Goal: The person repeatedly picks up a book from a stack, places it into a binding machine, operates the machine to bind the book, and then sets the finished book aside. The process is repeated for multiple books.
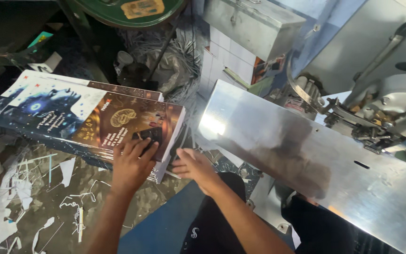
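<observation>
The right half of the view is taken up by a broad, tilted metal plate, polished and reflective, with a small dark slot near its right part; it is attached to a grey machine whose levers and bolts are seen at the upper right. A grey metal box is seen above the plate, and a round green object is cut off by the top edge. The floor at the lower left is strewn with white paper trimmings, and more shredded paper is heaped beyond the stack. A stack of printed covers, dark blue and brown with pictures, is laid on the floor left of the plate; its long axis runs from the upper left to the lower right, with the near short end pointed toward the person. The left hand is laid flat on the top cover at that near end, fingers spread narrowly and pressed down, the forearm rising from the bottom edge. The right hand is held just beside the stack's right corner, its fingers curled lightly at the edge of the sheets, with nothing seen to be gripped; the forearm is angled in from the lower right.
</observation>
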